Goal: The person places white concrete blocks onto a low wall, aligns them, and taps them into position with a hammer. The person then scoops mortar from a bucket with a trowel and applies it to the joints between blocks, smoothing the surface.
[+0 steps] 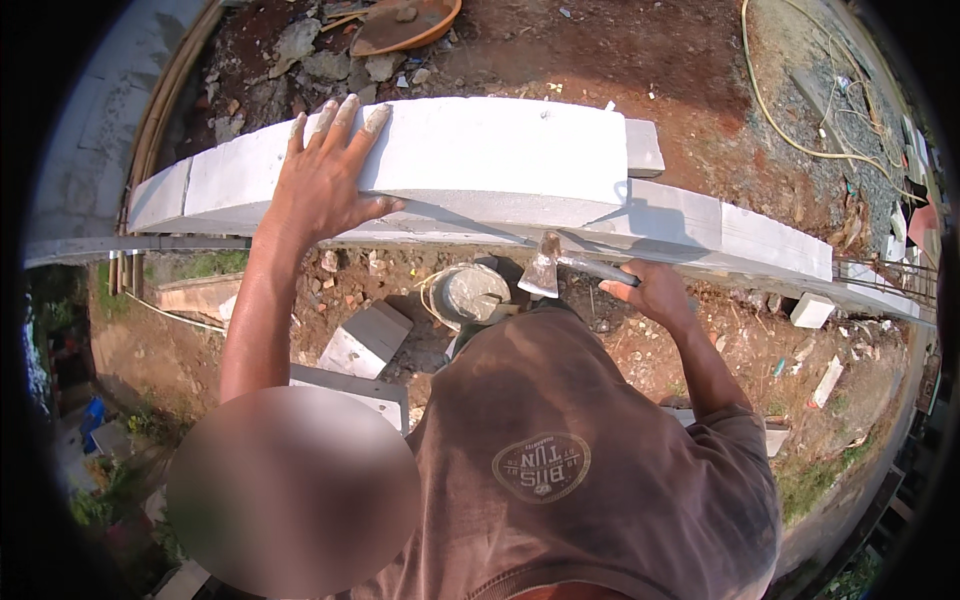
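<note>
My left hand point(322, 175) rests with fingers spread over a white lightweight block point(500, 150) on top of a low block wall point(760, 245), its fingertips at the far edge. My right hand point(648, 292) is closed round the handle of a hatchet-like tool point(543, 268), whose broad, mortar-stained metal head hangs just in front of the wall, below the white block. Directly beneath, beside my body, a bucket point(462, 292) holds grey mortar and what looks like a trowel.
Beyond the wall lie an orange basin point(400, 35), rubble point(298, 50) and a looped pale hose point(755, 90) on dirt and gravel. On the near side are loose blocks point(362, 335) and a small white block point(810, 310). Rebar point(880, 275) juts at the wall's right end.
</note>
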Tool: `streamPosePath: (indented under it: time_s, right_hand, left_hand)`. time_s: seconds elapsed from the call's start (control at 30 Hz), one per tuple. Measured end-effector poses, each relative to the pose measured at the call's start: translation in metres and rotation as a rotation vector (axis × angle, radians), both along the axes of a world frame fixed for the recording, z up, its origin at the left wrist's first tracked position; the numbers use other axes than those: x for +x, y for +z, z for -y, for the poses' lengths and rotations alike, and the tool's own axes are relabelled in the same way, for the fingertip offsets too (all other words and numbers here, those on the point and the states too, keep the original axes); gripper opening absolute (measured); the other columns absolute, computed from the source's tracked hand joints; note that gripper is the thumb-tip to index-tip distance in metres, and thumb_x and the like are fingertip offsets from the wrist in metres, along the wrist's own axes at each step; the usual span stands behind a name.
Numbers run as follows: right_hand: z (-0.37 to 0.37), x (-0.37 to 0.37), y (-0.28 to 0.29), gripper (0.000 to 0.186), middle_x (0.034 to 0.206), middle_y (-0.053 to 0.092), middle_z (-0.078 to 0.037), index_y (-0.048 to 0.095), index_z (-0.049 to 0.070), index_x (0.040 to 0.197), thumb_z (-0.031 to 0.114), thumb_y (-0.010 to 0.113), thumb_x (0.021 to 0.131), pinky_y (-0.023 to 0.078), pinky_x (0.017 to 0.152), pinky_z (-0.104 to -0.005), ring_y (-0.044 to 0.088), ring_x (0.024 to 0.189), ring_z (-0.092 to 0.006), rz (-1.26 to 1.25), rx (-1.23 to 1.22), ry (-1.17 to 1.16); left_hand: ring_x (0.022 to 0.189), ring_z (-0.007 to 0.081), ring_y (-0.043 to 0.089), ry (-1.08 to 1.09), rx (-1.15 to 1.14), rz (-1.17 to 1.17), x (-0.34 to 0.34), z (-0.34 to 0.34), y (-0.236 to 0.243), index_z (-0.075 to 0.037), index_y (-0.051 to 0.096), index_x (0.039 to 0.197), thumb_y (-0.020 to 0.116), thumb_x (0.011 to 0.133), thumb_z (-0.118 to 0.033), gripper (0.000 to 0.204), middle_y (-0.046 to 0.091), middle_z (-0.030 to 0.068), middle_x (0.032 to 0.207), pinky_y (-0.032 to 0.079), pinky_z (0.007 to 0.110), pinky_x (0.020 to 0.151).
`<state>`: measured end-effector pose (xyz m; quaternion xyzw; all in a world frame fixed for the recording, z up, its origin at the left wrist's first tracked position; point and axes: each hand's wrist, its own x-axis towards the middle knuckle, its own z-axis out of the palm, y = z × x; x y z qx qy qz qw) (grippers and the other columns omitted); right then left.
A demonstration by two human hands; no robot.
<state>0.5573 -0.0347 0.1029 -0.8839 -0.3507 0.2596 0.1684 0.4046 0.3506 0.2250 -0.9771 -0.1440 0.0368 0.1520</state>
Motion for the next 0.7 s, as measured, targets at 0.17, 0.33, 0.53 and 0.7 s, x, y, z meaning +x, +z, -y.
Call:
streamPosePath:
  time_s: [0.17, 0.33, 0.53, 0.7]
  right_hand:
    - [0.015, 0.005, -0.028, 0.046, 0.075, 0.064, -0.014, 0.066, 0.008, 0.086, 0.052, 0.067, 0.074, 0.048, 0.065, -0.0436, 0.062, 0.074, -0.0357, -0.039, 0.0, 0.082]
    - [-0.003, 0.004, -0.033, 0.043, 0.078, 0.064, -0.012, 0.066, 0.008, 0.084, 0.05, 0.067, 0.075, 0.048, 0.065, -0.0439, 0.062, 0.076, -0.034, -0.081, 0.1, 0.21]
    - [-0.017, 0.012, -0.028, 0.044, 0.08, 0.065, -0.012, 0.067, 0.007, 0.086, 0.049, 0.067, 0.075, 0.049, 0.061, -0.0434, 0.063, 0.074, -0.0314, -0.125, 0.149, 0.331]
    - [-0.015, 0.026, -0.006, 0.05, 0.08, 0.064, -0.02, 0.066, 0.008, 0.093, 0.056, 0.059, 0.079, 0.048, 0.069, -0.0481, 0.062, 0.08, -0.0399, -0.182, 0.048, 0.18]
  left_hand:
    - [0.138, 0.0243, 0.022, 0.004, -0.079, 0.015, 0.003, 0.023, 0.01, -0.027, 0.032, 0.141, 0.071, 0.047, -0.074, 0.113, 0.029, 0.0086, 0.147, 0.009, 0.047, 0.116]
    - [0.138, 0.0214, 0.022, 0.025, -0.058, 0.024, 0.013, 0.049, 0.003, -0.031, 0.03, 0.141, 0.071, 0.034, -0.077, 0.124, 0.026, 0.0038, 0.149, 0.007, 0.043, 0.117]
    - [0.138, 0.025, 0.024, 0.067, -0.108, 0.011, 0.024, 0.056, -0.006, -0.025, 0.033, 0.141, 0.082, 0.048, -0.056, 0.11, 0.026, 0.0085, 0.149, 0.008, 0.045, 0.117]
    - [0.136, 0.0352, 0.025, 0.078, -0.26, -0.002, 0.027, 0.059, 0.02, -0.015, 0.039, 0.138, 0.081, 0.056, -0.048, 0.098, 0.028, 0.0212, 0.144, 0.013, 0.053, 0.111]
